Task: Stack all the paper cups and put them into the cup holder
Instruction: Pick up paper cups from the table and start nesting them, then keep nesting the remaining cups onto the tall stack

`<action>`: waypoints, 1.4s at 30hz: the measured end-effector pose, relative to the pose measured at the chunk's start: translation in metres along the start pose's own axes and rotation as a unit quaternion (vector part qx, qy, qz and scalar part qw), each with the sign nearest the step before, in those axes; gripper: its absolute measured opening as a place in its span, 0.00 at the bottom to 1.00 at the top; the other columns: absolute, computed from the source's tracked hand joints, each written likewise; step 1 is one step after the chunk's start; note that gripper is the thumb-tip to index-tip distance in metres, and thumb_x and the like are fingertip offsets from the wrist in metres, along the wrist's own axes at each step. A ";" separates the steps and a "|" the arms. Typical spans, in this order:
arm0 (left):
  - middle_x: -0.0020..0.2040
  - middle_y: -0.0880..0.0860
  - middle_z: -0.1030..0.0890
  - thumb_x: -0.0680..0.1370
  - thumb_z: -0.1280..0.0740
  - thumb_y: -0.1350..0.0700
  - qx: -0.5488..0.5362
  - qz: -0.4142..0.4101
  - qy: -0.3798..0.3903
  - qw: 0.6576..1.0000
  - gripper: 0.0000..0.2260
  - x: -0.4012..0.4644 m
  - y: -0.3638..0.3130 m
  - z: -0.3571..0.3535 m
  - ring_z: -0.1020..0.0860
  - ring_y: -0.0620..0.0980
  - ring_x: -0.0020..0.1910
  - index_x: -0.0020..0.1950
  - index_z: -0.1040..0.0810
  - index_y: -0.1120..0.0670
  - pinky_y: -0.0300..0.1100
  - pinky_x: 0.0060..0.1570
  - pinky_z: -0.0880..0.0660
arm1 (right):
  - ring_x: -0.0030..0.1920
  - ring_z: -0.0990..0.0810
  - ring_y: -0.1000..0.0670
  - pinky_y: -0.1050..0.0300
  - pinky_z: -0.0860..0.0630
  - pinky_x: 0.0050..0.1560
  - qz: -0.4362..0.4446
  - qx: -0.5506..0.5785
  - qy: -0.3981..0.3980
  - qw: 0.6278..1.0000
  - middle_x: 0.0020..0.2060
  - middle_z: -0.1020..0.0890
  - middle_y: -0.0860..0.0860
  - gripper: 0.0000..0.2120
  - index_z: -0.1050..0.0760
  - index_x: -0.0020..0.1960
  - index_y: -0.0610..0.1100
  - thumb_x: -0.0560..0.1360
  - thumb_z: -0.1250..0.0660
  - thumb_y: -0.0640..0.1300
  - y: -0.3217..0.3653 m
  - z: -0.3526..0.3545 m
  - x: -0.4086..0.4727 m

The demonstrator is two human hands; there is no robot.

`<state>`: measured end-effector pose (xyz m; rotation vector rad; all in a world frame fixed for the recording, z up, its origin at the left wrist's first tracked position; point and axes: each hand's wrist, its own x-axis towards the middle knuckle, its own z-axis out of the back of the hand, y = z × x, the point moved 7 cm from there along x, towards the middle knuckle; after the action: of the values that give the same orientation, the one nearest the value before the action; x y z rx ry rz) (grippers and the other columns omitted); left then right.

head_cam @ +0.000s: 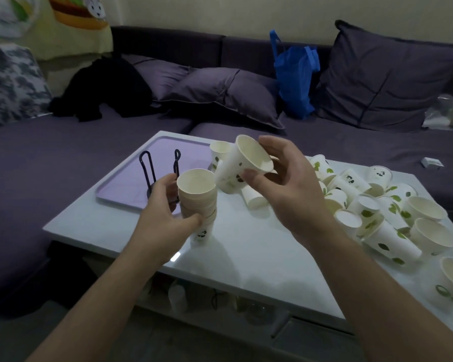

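My left hand (165, 214) grips a tall stack of nested paper cups (198, 197), held upright above the white table (246, 246). My right hand (285, 189) pinches a single white paper cup (242, 163) by its rim, tilted with its base close to the stack's open top. The black wire cup holder (162, 173) stands on a lilac tray (131, 184), just behind my left hand and partly hidden by it. Several loose cups with green leaf and panda prints (377, 205) lie heaped on the table's right side.
A purple sofa (63, 152) with cushions wraps round the table's far and left sides. A blue bag (294, 79) and dark clothing (102, 90) lie on it. One cup (220, 151) stands behind the held one. A shelf under the table holds clutter.
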<state>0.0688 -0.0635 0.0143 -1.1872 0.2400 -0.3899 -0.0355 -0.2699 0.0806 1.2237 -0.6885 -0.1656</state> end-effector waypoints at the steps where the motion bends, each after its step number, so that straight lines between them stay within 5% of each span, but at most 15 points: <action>1: 0.71 0.44 0.27 0.74 0.22 0.64 0.000 0.004 -0.001 1.000 0.40 0.000 0.001 0.000 0.29 0.45 0.70 0.79 0.37 0.44 0.48 0.73 0.31 | 0.61 0.16 0.53 0.53 0.17 0.61 0.013 -0.003 0.007 1.000 0.62 0.17 0.54 0.27 0.25 0.72 0.47 0.75 0.20 0.41 0.007 -0.010 0.005; 5: 0.70 0.45 0.24 0.74 0.22 0.64 -0.007 0.013 0.000 1.000 0.37 0.002 0.006 -0.002 0.26 0.48 0.70 0.77 0.34 0.44 0.52 0.73 0.28 | 0.59 0.18 0.57 0.57 0.18 0.59 0.045 -0.071 0.052 0.995 0.62 0.19 0.57 0.28 0.26 0.72 0.48 0.76 0.21 0.44 0.018 -0.051 0.022; 10: 0.71 0.46 0.25 0.74 0.23 0.66 -0.013 0.014 0.003 1.000 0.38 0.004 0.005 -0.004 0.27 0.49 0.71 0.77 0.36 0.44 0.54 0.72 0.27 | 0.69 0.24 0.56 0.52 0.23 0.69 0.022 -0.173 0.131 0.976 0.72 0.24 0.58 0.35 0.31 0.79 0.51 0.75 0.22 0.52 -0.003 -0.067 0.017; 20: 0.71 0.44 0.26 0.73 0.21 0.64 0.004 0.018 -0.011 1.000 0.39 -0.002 0.004 -0.003 0.27 0.47 0.69 0.78 0.36 0.45 0.50 0.71 0.30 | 0.62 0.17 0.53 0.53 0.21 0.63 -0.047 -0.037 0.000 0.998 0.59 0.14 0.54 0.15 0.19 0.63 0.48 0.77 0.33 0.48 -0.028 0.024 -0.019; 24: 0.70 0.51 0.26 0.74 0.23 0.66 0.009 -0.001 -0.122 0.992 0.34 -0.020 -0.003 0.014 0.26 0.48 0.65 0.75 0.34 0.50 0.44 0.64 0.28 | 0.60 0.17 0.47 0.52 0.21 0.58 -0.045 -0.012 -0.038 0.998 0.57 0.14 0.49 0.13 0.19 0.62 0.44 0.80 0.36 0.42 -0.016 0.054 -0.028; 27: 0.61 0.53 0.26 0.73 0.26 0.69 0.025 -0.104 -0.199 0.974 0.27 -0.046 -0.024 0.024 0.24 0.50 0.55 0.65 0.31 0.50 0.44 0.58 0.22 | 0.59 0.16 0.44 0.46 0.21 0.59 -0.047 -0.011 -0.055 0.997 0.56 0.13 0.47 0.11 0.19 0.61 0.42 0.84 0.38 0.38 -0.009 0.076 -0.039; 33: 0.52 0.44 0.21 0.76 0.27 0.67 0.046 -0.189 -0.016 0.981 0.21 -0.078 -0.045 -0.041 0.20 0.41 0.51 0.61 0.26 0.48 0.28 0.45 0.23 | 0.55 0.16 0.41 0.49 0.21 0.52 -0.068 -0.057 -0.101 0.991 0.52 0.13 0.43 0.12 0.18 0.58 0.39 0.84 0.40 0.35 0.001 0.141 -0.073; 38: 0.52 0.44 0.20 0.78 0.28 0.65 0.083 -0.149 0.108 0.979 0.16 -0.096 -0.028 -0.105 0.20 0.44 0.51 0.61 0.23 0.48 0.30 0.44 0.21 | 0.47 0.16 0.44 0.49 0.23 0.47 -0.126 -0.130 -0.092 0.979 0.44 0.13 0.47 0.11 0.17 0.52 0.40 0.82 0.38 0.32 -0.015 0.186 -0.116; 42: 0.52 0.45 0.20 0.79 0.30 0.64 0.103 -0.132 0.174 0.970 0.13 -0.107 -0.003 -0.134 0.20 0.44 0.51 0.60 0.22 0.49 0.38 0.49 0.18 | 0.43 0.15 0.50 0.49 0.22 0.45 -0.208 -0.189 0.004 0.960 0.40 0.13 0.49 0.09 0.17 0.49 0.42 0.80 0.35 0.33 -0.041 0.173 -0.134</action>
<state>-0.0799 -0.1341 -0.0338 -0.9408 0.3370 -0.8412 -0.2294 -0.3614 0.0195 0.9835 -0.3591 -0.6139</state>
